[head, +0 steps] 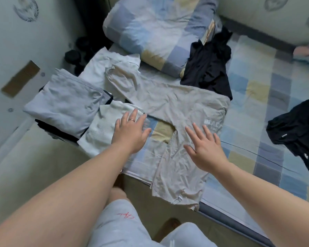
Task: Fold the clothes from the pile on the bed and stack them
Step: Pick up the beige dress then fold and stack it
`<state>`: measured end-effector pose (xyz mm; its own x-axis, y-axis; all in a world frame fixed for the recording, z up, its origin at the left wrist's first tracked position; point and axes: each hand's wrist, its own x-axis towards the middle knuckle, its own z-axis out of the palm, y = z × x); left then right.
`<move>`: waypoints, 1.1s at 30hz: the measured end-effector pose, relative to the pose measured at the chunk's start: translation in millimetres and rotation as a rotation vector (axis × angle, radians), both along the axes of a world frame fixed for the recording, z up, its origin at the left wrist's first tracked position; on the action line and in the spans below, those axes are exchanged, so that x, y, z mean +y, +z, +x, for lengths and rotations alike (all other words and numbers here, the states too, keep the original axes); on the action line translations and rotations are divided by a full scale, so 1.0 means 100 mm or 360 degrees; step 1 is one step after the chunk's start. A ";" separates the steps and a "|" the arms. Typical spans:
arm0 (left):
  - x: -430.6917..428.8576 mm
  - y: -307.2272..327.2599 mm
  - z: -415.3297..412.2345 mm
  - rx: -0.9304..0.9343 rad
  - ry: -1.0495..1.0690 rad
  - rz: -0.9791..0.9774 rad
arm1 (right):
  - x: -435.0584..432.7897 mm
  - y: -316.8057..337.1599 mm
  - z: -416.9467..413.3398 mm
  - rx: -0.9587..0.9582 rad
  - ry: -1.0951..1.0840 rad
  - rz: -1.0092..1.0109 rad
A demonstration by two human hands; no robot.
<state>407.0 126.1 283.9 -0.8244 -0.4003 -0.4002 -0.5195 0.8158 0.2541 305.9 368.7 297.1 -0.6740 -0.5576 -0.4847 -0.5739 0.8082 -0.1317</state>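
Note:
Beige trousers [168,102] lie spread on the checked bed sheet [257,97], one leg reaching toward the bed's near edge, the other toward the far left. My right hand [205,147] lies flat on the near leg with its fingers spread. My left hand [130,132], a ring on one finger, is open with straight fingers over the edge of a folded white garment [98,134]. To the left, a folded light grey garment [66,104] tops a stack with dark clothes under it.
A black garment [209,68] lies unfolded beside the checked pillow [155,31] at the back. Another black garment [298,132] lies at the right. A white piece [107,66] lies behind the stack. Walls close in on the left and at the back.

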 end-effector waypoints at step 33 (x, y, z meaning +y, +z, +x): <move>-3.94 -2.38 -2.60 0.0349 0.0828 0.0871 | -4.57 -2.49 -2.02 -0.0852 -0.0688 -0.0751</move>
